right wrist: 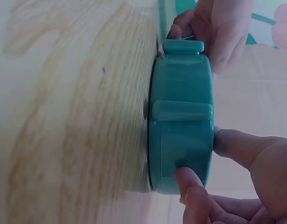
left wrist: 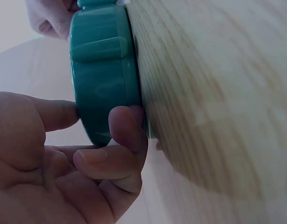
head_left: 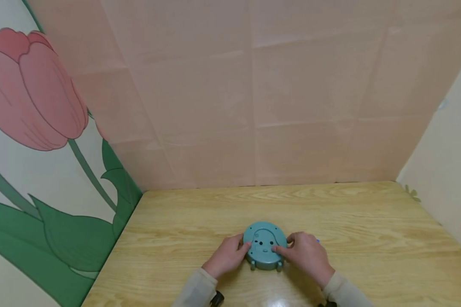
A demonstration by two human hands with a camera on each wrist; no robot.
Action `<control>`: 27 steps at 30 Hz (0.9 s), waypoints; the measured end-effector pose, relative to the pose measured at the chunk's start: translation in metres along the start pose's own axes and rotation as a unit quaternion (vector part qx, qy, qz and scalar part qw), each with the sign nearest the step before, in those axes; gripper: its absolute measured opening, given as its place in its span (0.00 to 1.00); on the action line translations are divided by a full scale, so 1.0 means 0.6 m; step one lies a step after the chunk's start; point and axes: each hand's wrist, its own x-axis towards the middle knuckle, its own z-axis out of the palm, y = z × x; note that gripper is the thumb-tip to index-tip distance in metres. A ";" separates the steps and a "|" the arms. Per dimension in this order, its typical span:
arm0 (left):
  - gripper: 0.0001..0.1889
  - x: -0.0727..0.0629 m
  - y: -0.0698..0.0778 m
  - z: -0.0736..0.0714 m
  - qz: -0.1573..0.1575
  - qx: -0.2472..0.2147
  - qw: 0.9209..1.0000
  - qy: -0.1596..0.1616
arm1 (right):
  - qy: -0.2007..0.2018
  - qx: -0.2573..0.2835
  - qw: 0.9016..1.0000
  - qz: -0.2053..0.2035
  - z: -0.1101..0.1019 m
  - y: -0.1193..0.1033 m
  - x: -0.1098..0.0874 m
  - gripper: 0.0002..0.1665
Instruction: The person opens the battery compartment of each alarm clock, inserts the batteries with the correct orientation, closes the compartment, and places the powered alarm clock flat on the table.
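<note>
A round teal alarm clock (head_left: 265, 256) lies on the wooden table with its back up. Two stubby feet stick out of its near side, and its face is hidden underneath. From the left, my left hand (head_left: 227, 255) grips the rim, thumb on the back and fingers curled at the side; the left wrist view shows the clock's side wall (left wrist: 103, 84) between them. My right hand (head_left: 306, 256) holds the opposite edge, its thumb over the back near the small dark dots. In the right wrist view, both feet of the clock (right wrist: 180, 79) show.
The wooden table (head_left: 176, 221) meets a creased pinkish sheet (head_left: 253, 106) at the back. A tulip-painted wall (head_left: 42, 94) stands on the left and a pale wall (head_left: 445, 170) on the right. A tiny blue bit (head_left: 318, 241) shows behind the right hand.
</note>
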 end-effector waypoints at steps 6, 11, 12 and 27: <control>0.26 0.000 0.001 -0.001 -0.006 0.001 1.000 -0.010 | -0.001 0.001 1.000 -0.003 -0.002 -0.003 -0.001 0.34; 0.24 0.001 0.001 -0.003 -0.014 -0.001 1.000 -0.015 | 0.002 0.024 1.000 -0.019 -0.002 -0.006 -0.003 0.31; 0.24 0.002 0.001 -0.004 -0.015 -0.001 1.000 -0.015 | 0.002 0.025 0.999 -0.020 -0.003 -0.007 -0.003 0.31; 0.22 0.003 0.001 -0.007 -0.010 0.011 1.000 -0.019 | 0.030 -0.057 0.990 -0.127 0.004 -0.025 -0.003 0.18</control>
